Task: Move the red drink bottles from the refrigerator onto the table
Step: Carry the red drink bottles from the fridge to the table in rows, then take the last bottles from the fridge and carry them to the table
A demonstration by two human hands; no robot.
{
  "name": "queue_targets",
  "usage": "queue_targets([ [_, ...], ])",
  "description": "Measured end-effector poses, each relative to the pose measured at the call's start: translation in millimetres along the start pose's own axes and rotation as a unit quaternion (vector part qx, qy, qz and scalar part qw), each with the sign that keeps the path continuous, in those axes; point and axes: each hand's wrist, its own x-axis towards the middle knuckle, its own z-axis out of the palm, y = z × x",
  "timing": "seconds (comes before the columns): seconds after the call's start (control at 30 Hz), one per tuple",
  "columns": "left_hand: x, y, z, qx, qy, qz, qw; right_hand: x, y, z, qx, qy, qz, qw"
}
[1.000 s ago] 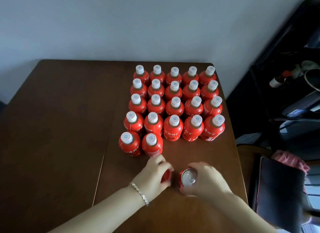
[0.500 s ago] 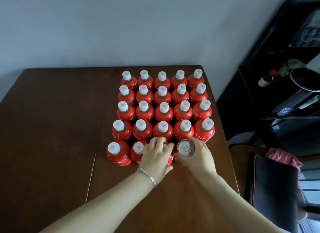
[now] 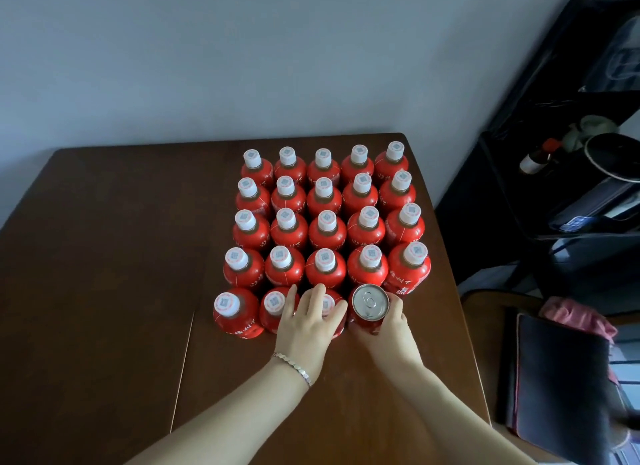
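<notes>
Several red drink bottles (image 3: 325, 229) with white caps stand in neat rows on the right half of the dark brown table (image 3: 104, 274). In the front row, my left hand (image 3: 308, 326) covers and holds a red bottle (image 3: 336, 321) from above, its cap mostly hidden under my fingers. Beside it, my right hand (image 3: 391, 329) wraps round a red can (image 3: 370, 302) with a silver pull-tab top, standing in the same row. Two more bottles (image 3: 235, 314) stand at the left of this front row.
A grey wall runs behind the table. To the right stands a dark shelf unit (image 3: 571, 187) with a small bottle (image 3: 535, 159) and clutter. A dark chair (image 3: 561, 378) with pink fabric (image 3: 571, 315) sits at the table's right edge.
Both hands slid the bottle and the can away from me, from the open table front into the front row of bottles. The view has also shifted slightly.
</notes>
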Motion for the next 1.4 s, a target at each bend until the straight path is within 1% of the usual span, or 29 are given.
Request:
queue_targets([
  [0.03, 1, 3, -1, 0.004, -0.003, -0.011, 1.000, 1, -1, -4, -0.044, 0.024, -0.015, 0.999],
  [0.07, 1, 6, -3, 0.002, -0.003, -0.020, 1.000, 1, -2, -7, -0.059, 0.028, -0.006, 0.998],
  [0.1, 0, 9, -10, -0.008, 0.001, -0.022, 1.000, 0, -1, -11, -0.113, 0.023, -0.022, 0.993],
  [0.13, -1, 10, -14, -0.017, 0.017, -0.007, 1.000, -3, 0, -15, -0.121, 0.001, 0.006, 0.993],
  [0.17, -4, 10, -15, -0.028, 0.040, 0.018, 0.999, -10, 1, -21, -0.152, -0.045, 0.022, 0.987],
  [0.2, -8, 10, -19, -0.042, 0.049, 0.050, 0.997, -18, 6, -24, -0.159, -0.093, 0.053, 0.982],
  [0.23, -14, 10, -25, -0.058, 0.044, 0.084, 0.994, -26, 8, -29, -0.164, -0.120, 0.077, 0.976],
  [0.27, -20, 11, -33, -0.068, 0.022, 0.119, 0.990, -35, 14, -31, -0.169, -0.119, 0.083, 0.975],
  [0.33, -30, 16, -51, -0.047, -0.092, 0.160, 0.982, -58, 19, -32, -0.171, -0.108, 0.093, 0.975],
  [0.4, -38, 19, -56, -0.026, -0.174, 0.168, 0.970, -81, 25, -30, -0.177, -0.086, 0.106, 0.975],
  [0.43, -41, 21, -58, -0.026, -0.200, 0.177, 0.963, -95, 26, -28, -0.172, -0.071, 0.117, 0.976],
  [0.6, -57, 43, -69, -0.031, -0.268, 0.245, 0.931, -167, 42, -15, -0.120, 0.019, 0.164, 0.979],
  [0.7, -82, 75, -69, -0.044, -0.316, 0.269, 0.909, -225, 60, -16, -0.080, 0.048, 0.215, 0.972],
  [0.8, -116, 123, -68, -0.012, -0.334, 0.350, 0.875, -294, 88, -25, -0.057, 0.086, 0.275, 0.956],
  [0.93, -178, 213, -67, 0.036, -0.338, 0.467, 0.816, -404, 143, -33, 0.015, 0.179, 0.352, 0.919],
  [1.03, -245, 290, -73, 0.060, -0.326, 0.541, 0.773, -504, 182, -35, 0.042, 0.250, 0.408, 0.877],
  [1.07, -274, 317, -77, 0.065, -0.316, 0.572, 0.754, -542, 195, -36, 0.047, 0.270, 0.429, 0.861],
  [1.2, -410, 421, -94, 0.076, -0.257, 0.685, 0.677, -693, 243, -39, 0.048, 0.337, 0.511, 0.790],
  [1.3, -528, 496, -111, 0.079, -0.216, 0.750, 0.620, -808, 276, -41, 0.050, 0.385, 0.553, 0.737],
  [1.4, -641, 560, -135, 0.075, -0.212, 0.794, 0.565, -919, 300, -43, 0.044, 0.413, 0.602, 0.682],
])
